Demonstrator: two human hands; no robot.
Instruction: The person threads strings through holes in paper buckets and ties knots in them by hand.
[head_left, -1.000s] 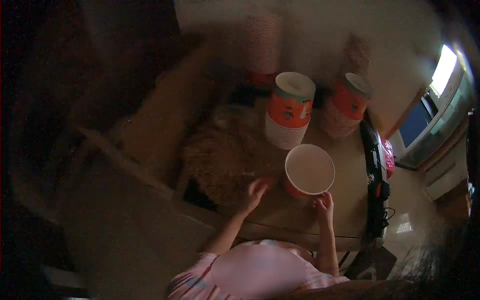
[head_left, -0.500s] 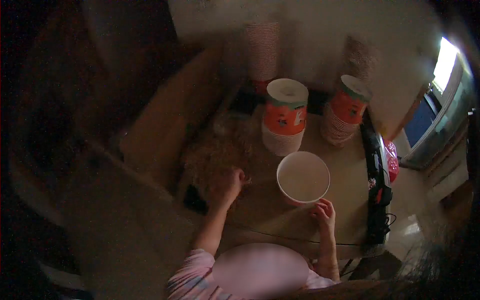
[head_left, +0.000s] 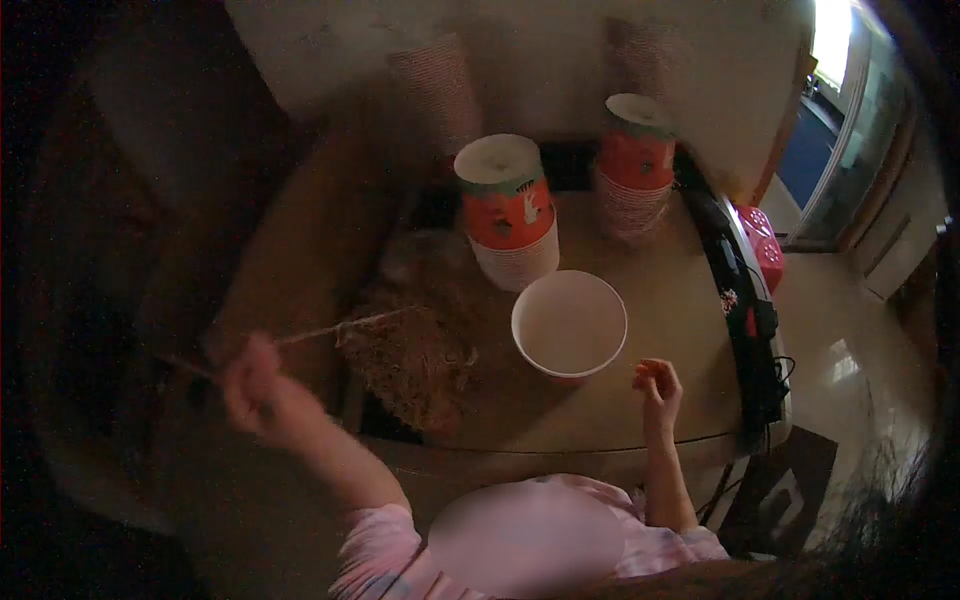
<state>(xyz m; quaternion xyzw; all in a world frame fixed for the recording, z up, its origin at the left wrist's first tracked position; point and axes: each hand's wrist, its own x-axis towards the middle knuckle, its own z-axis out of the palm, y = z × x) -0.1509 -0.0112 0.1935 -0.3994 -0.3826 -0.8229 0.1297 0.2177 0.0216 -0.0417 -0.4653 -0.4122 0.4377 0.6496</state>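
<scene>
My left hand (head_left: 258,390), smeared by motion, is raised left of the table with its fingers closed on a thin strand (head_left: 335,328). That strand stretches back to a tangled pile of brown, stringy fibre (head_left: 415,365) on the table. A white-lined paper tub (head_left: 570,322) stands upright with its mouth facing up, right of the pile. Beside its lower right rim is my right hand (head_left: 658,385), apart from the tub, with loosely bent fingers and nothing visible in them.
Behind the tub rises a stack of orange printed paper tubs (head_left: 508,215), with a second stack (head_left: 635,165) farther right. A tall pale stack (head_left: 438,90) stands at the back. Black cables (head_left: 765,350) and a red box (head_left: 760,245) line the table's right side. A brown board (head_left: 300,225) leans at left.
My left hand has moved from the fibre pile out to the left, drawing a strand along. My right hand has come away from the tub's rim. The camera view has shifted.
</scene>
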